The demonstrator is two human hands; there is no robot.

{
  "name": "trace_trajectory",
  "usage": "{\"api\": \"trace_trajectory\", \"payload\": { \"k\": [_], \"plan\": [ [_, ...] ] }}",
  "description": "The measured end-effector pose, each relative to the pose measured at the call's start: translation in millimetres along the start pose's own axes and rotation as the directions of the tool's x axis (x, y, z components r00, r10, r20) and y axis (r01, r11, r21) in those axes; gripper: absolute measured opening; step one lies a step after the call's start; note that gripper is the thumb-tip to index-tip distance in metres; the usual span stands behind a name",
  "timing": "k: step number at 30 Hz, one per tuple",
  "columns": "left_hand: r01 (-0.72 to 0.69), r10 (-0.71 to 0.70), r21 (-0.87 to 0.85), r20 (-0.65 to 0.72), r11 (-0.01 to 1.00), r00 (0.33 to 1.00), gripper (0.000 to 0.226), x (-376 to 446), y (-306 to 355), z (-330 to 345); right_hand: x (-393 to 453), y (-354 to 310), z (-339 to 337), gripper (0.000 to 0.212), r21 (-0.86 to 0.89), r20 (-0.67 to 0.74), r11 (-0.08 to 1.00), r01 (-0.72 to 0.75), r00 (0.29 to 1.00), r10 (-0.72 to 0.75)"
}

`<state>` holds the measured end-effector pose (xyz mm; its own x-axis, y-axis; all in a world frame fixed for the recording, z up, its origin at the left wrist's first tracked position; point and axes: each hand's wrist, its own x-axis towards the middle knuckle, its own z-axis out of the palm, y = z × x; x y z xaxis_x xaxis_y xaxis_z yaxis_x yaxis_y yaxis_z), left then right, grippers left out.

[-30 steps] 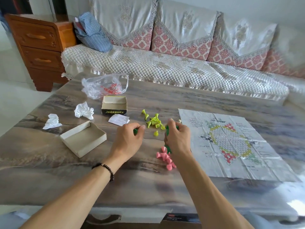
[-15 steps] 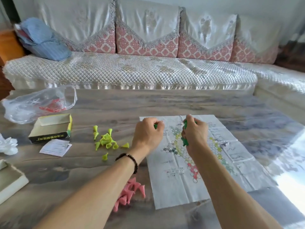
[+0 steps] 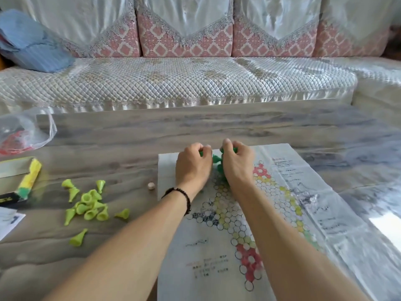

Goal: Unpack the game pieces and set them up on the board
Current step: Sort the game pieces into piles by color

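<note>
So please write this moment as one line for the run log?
stage: placing | left hand: holds dark green pieces | right hand: holds dark green pieces over board | light green pieces: loose on table

A grey marbled table (image 3: 217, 124) is being lit by daylight; behind it, a quilted sofa (image 3: 173, 81) is being draped in lace covers.

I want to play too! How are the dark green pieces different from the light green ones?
The dark green pieces are deep green and held in both hands over the paper board. The light green pieces are yellowish and lie scattered on the table, untouched. Both look cone-shaped.
</note>
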<state>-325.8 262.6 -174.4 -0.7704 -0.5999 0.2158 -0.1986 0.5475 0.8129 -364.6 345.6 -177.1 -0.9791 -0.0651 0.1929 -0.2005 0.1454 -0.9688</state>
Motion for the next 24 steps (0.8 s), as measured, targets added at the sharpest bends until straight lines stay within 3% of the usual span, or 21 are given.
{"api": "trace_trajectory", "payload": {
  "k": [7, 14, 18, 22, 24],
  "plan": [
    [-0.005, 0.002, 0.017, 0.147, 1.000, 0.989, 0.038, 5.5, 3.6, -8.0, -1.3, -6.7, -11.7, 0.038, 0.082, 0.076, 0.997, -0.008, 0.997, 0.002],
    [-0.155, 0.138, 0.055, 0.241, 0.986, 0.961, 0.030, 6.4, -4.1, -33.6, 3.1, -8.5, -28.4, 0.050, 0.116, 0.242, 0.988, -0.106, 0.967, 0.075],
    [-0.234, 0.192, 0.126, 0.279, 0.964, 0.941, 0.028, 6.4, -7.8, -50.0, 9.8, -8.2, -29.9, 0.050, 0.114, 0.271, 0.993, -0.037, 0.963, 0.005],
    [-0.314, 0.227, 0.244, 0.326, 0.918, 0.918, 0.029, 1.0, -12.9, -69.2, 22.9, -7.9, -20.0, 0.048, -0.057, 0.411, 0.997, 0.046, 0.911, -0.019],
    [-0.326, 0.182, 0.286, 0.434, 0.901, 0.882, 0.055, -1.3, -16.4, -79.0, 25.3, -7.5, -14.2, 0.056, -0.150, 0.500, 0.985, 0.084, 0.866, 0.003]
  ]
}}
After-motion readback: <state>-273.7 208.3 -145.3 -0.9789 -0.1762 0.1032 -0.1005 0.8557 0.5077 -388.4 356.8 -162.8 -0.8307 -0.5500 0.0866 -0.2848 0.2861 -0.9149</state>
